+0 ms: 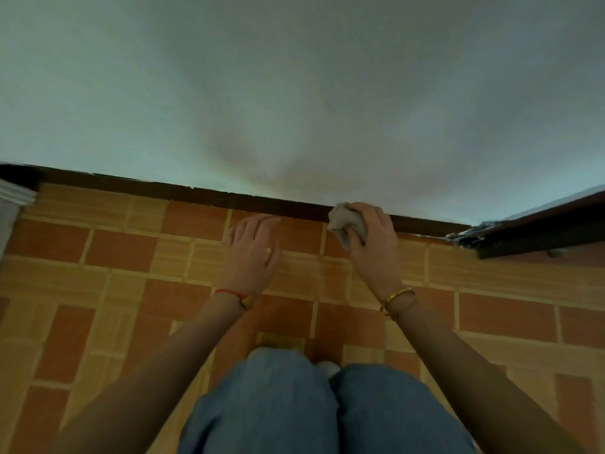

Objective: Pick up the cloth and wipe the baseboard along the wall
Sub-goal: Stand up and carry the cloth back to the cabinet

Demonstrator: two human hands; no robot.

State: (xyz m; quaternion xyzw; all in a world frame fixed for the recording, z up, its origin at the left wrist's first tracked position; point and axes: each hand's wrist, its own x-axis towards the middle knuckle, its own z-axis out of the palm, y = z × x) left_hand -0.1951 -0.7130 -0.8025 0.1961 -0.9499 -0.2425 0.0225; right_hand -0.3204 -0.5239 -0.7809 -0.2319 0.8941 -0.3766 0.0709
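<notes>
A dark brown baseboard (196,194) runs along the foot of the pale wall, from the left edge to a corner at the right. My right hand (373,237) grips a bunched grey cloth (343,222) and presses it against the baseboard, right of centre. My left hand (253,247) hovers flat over the tiled floor just in front of the baseboard, fingers spread and holding nothing. A red string sits on the left wrist, gold bangles on the right.
The floor (131,290) has orange and tan rectangular tiles. A dark door or panel edge (537,231) meets the wall at the right corner. A white moulded frame (16,194) stands at the far left. My knees in blue jeans (327,404) fill the bottom centre.
</notes>
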